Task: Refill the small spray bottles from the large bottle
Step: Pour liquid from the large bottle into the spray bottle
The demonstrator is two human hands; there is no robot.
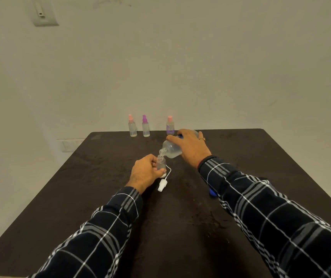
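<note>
My left hand grips a small clear spray bottle that stands upright and uncapped on the dark table. My right hand holds the large clear bottle tipped to the left, its open mouth right over the small bottle's neck. Clear liquid lies in the lower side of the large bottle. The small bottle's white spray head with its thin dip tube lies on the table just in front of it.
Three small spray bottles stand at the table's far edge: a pink-capped one, a purple-capped one and a pink-capped one with a purple label. A blue object peeks out beside my right sleeve.
</note>
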